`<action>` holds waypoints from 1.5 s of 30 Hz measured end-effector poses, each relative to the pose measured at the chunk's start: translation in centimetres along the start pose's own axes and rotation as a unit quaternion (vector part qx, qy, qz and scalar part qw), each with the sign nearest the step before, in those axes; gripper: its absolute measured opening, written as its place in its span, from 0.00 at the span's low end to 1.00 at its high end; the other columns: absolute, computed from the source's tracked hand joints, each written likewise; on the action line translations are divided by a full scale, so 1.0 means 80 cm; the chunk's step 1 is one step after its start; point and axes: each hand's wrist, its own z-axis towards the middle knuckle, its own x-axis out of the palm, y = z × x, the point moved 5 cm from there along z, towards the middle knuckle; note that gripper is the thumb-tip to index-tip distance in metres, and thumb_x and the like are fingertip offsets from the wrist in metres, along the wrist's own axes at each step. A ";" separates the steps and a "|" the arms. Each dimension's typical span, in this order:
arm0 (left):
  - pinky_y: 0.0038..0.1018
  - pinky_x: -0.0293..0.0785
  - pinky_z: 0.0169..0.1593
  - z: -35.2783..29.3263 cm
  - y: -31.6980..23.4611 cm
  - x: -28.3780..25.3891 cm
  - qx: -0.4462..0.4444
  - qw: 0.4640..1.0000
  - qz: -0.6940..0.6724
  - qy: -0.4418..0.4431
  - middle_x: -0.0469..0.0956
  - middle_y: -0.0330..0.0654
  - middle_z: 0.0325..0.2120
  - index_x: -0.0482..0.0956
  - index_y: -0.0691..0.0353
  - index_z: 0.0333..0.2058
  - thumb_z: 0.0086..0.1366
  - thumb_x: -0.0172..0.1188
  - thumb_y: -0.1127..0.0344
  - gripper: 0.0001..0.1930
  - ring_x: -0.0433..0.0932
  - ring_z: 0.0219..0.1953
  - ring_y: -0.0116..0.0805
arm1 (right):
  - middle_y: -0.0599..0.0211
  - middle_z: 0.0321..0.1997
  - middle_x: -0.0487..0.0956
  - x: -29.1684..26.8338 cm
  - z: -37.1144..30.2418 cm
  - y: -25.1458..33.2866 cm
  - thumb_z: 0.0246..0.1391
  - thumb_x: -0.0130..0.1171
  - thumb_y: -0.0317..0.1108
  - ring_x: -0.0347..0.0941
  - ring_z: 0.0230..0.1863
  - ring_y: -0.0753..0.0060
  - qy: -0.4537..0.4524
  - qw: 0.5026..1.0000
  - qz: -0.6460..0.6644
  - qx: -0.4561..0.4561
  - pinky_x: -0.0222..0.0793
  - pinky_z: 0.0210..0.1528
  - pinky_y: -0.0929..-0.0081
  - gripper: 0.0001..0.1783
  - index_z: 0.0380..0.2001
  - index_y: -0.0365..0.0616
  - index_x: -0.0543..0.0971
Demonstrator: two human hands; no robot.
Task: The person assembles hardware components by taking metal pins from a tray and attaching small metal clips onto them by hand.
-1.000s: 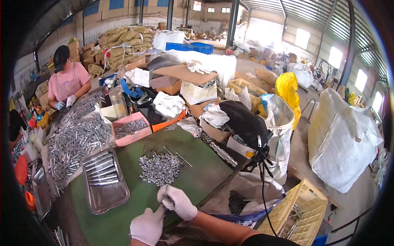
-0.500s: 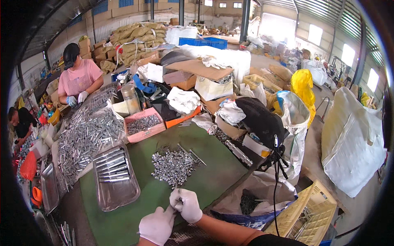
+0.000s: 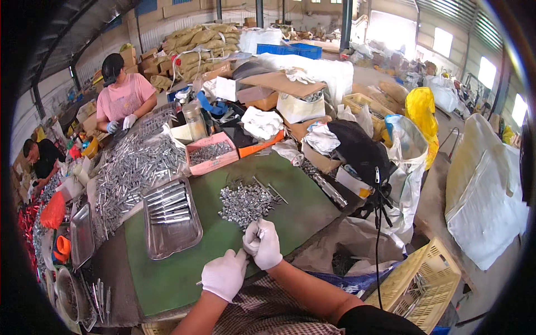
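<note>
My left hand (image 3: 225,274), in a white glove, is closed around a thin metal rod whose tip (image 3: 199,283) pokes out on its left side. Its fingers meet those of my gloved right hand (image 3: 262,244), which is pinched closed; what lies between its fingertips is hidden. Just beyond the hands a pile of small shiny metal parts (image 3: 245,204) lies on the green mat (image 3: 184,279). Two long thin metal pins (image 3: 277,194) rest at the pile's right edge. To the left, a metal tray (image 3: 174,237) holds several silver rods (image 3: 169,205) side by side.
A pink box (image 3: 214,166) of small parts stands behind the mat, beside a large heap of metal tubes (image 3: 131,178). A thick metal bar (image 3: 329,190) lies along the right. Yellow crate (image 3: 430,285) at lower right. A co-worker (image 3: 125,97) sits far left; another person (image 3: 44,159) is beyond.
The view has shifted, so the bench appears further right and more of my forearms and checked apron shows. My hands stay together near the pile. The rod tip now shows at my left hand.
</note>
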 end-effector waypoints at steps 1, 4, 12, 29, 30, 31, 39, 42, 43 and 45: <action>0.40 0.74 0.25 0.000 0.000 -0.001 0.001 1.000 0.000 -0.004 0.73 0.42 0.23 0.76 0.51 0.37 0.61 0.58 0.57 0.09 0.78 0.21 0.46 | 0.75 0.08 0.52 0.001 0.000 0.001 0.63 0.39 0.55 0.44 0.10 0.77 0.002 1.000 -0.002 -0.003 0.39 0.15 0.74 0.31 0.12 0.44 0.65; 0.40 0.75 0.25 0.001 0.003 0.001 0.006 1.000 0.001 -0.001 0.73 0.42 0.24 0.76 0.52 0.36 0.61 0.59 0.57 0.09 0.78 0.22 0.46 | 0.75 0.08 0.52 -0.003 0.000 -0.007 0.63 0.39 0.55 0.45 0.10 0.77 -0.012 0.998 0.055 0.027 0.40 0.15 0.74 0.31 0.13 0.44 0.65; 0.41 0.75 0.26 0.000 0.005 0.001 0.017 0.999 0.000 0.035 0.74 0.44 0.24 0.75 0.57 0.31 0.62 0.57 0.59 0.09 0.79 0.22 0.46 | 0.73 0.09 0.57 0.013 -0.016 0.000 0.63 0.38 0.53 0.47 0.10 0.78 -0.012 0.997 -0.080 -0.013 0.40 0.15 0.74 0.32 0.10 0.43 0.65; 0.38 0.75 0.24 0.000 0.001 0.009 -0.027 0.999 0.018 0.022 0.75 0.44 0.23 0.75 0.56 0.33 0.62 0.58 0.58 0.09 0.78 0.20 0.46 | 0.60 0.38 0.80 -0.008 -0.048 0.028 0.56 0.54 0.40 0.78 0.38 0.53 0.120 0.688 -0.700 -0.148 0.74 0.40 0.60 0.10 0.35 0.50 0.81; 0.38 0.75 0.24 0.000 0.000 0.007 -0.028 0.999 0.009 0.017 0.75 0.44 0.23 0.75 0.56 0.35 0.62 0.58 0.57 0.10 0.79 0.21 0.47 | 0.61 0.38 0.80 -0.013 -0.046 0.025 0.56 0.54 0.40 0.78 0.38 0.53 0.137 0.693 -0.693 -0.144 0.74 0.40 0.60 0.10 0.34 0.50 0.81; 0.38 0.75 0.24 0.000 -0.001 0.003 -0.025 1.000 0.009 0.012 0.75 0.44 0.23 0.75 0.56 0.35 0.62 0.58 0.57 0.10 0.79 0.21 0.47 | 0.62 0.39 0.80 -0.016 -0.043 0.023 0.57 0.54 0.39 0.78 0.37 0.53 0.155 0.697 -0.686 -0.140 0.74 0.40 0.60 0.09 0.34 0.50 0.81; 0.45 0.78 0.33 0.008 0.016 0.000 -0.007 0.990 -0.067 0.126 0.78 0.50 0.30 0.73 0.49 0.53 0.65 0.54 0.54 0.19 0.80 0.30 0.53 | 0.61 0.37 0.79 -0.021 -0.028 0.025 0.57 0.53 0.41 0.76 0.40 0.52 0.209 0.690 -0.679 -0.137 0.73 0.41 0.59 0.10 0.35 0.49 0.79; 0.45 0.78 0.34 0.006 0.012 -0.007 -0.005 0.991 -0.055 0.123 0.78 0.49 0.31 0.72 0.47 0.54 0.66 0.53 0.54 0.19 0.80 0.30 0.53 | 0.58 0.36 0.78 -0.019 -0.029 0.024 0.57 0.54 0.43 0.76 0.39 0.50 0.211 0.689 -0.673 -0.166 0.72 0.41 0.58 0.11 0.34 0.48 0.77; 0.45 0.78 0.34 0.005 0.010 -0.008 -0.011 0.989 -0.050 0.135 0.78 0.49 0.31 0.72 0.47 0.55 0.66 0.52 0.54 0.19 0.80 0.30 0.53 | 0.58 0.36 0.78 -0.016 -0.030 0.029 0.57 0.54 0.43 0.76 0.39 0.50 0.208 0.689 -0.673 -0.173 0.72 0.41 0.58 0.11 0.34 0.48 0.77; 0.43 0.78 0.30 0.002 0.011 -0.006 0.007 0.995 -0.030 0.095 0.77 0.45 0.29 0.72 0.42 0.53 0.66 0.51 0.54 0.17 0.80 0.26 0.51 | 0.60 0.38 0.80 -0.016 -0.034 0.037 0.57 0.57 0.46 0.76 0.42 0.54 0.148 0.700 -0.691 -0.108 0.72 0.44 0.63 0.16 0.38 0.45 0.79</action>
